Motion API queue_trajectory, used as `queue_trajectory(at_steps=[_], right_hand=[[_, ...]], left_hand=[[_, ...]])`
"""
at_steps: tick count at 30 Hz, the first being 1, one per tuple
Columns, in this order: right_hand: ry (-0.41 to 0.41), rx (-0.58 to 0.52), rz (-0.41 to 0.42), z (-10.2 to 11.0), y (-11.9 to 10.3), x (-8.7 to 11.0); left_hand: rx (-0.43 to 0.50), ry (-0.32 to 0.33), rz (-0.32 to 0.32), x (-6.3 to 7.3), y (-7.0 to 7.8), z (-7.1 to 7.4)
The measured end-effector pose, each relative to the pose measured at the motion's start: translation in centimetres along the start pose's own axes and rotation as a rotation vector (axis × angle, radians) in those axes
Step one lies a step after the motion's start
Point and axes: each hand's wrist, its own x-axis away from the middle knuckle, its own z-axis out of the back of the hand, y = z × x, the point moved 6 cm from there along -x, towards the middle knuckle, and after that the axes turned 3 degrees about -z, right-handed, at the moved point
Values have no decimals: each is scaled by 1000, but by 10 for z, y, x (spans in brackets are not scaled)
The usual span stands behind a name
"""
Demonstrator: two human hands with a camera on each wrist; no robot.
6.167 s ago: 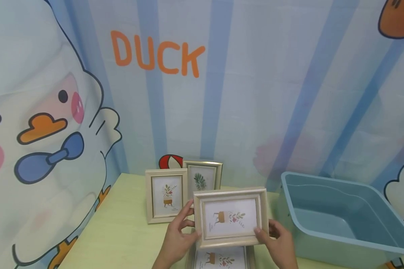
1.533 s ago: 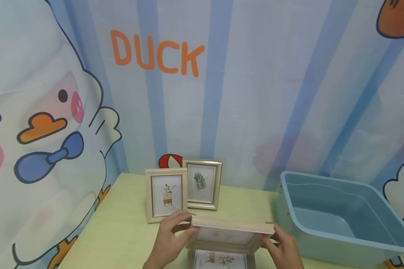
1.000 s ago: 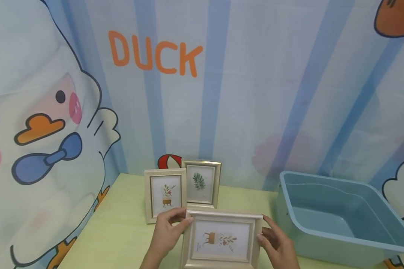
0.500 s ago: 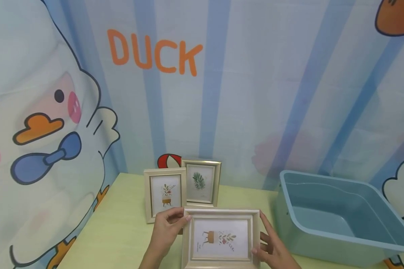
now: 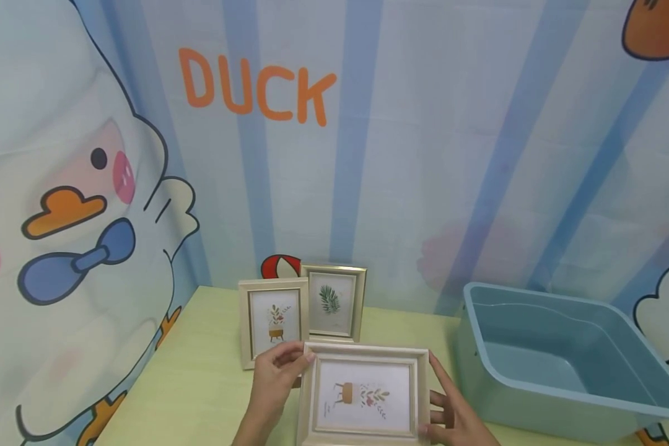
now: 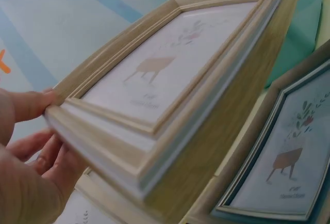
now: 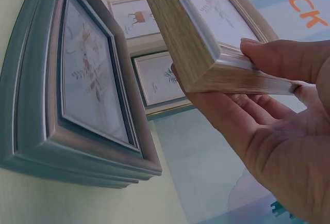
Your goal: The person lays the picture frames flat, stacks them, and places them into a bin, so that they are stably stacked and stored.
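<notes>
A pale wood-look picture frame (image 5: 364,396), printed with a potted plant that lies sideways, is held up between both hands. My left hand (image 5: 272,389) pinches its left edge near the upper corner, thumb on the front. At the right edge, my right hand (image 5: 453,414) has its thumb on the front and its fingers behind. Below the held frame lies a stack of frames (image 7: 98,87), hidden in the head view; its top one shows a similar plant print. Standing behind are a pale plant-print frame (image 5: 274,319) and a gold-edged leaf-print frame (image 5: 334,302).
A blue-green plastic bin (image 5: 541,396) stands on the right of the pale yellow-green table (image 5: 184,378). A cartoon cloth backdrop (image 5: 412,155) with the word DUCK hangs behind and to the left.
The held frame was tipped edge-on 1.5 s ago; its front has since turned back up and it sits lower and slightly left. My right hand has slid down its right edge.
</notes>
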Motion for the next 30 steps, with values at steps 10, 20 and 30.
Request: queue_trajectory(at_steps=[10, 20, 30], right_hand=[[17, -99, -51, 0, 6, 1], [9, -178, -45, 6, 12, 8], [-50, -292, -85, 10, 32, 11]], left_hand=[[191, -58, 60, 2, -14, -1], [92, -597, 62, 13, -22, 4], [52, -677, 134, 19, -35, 12]])
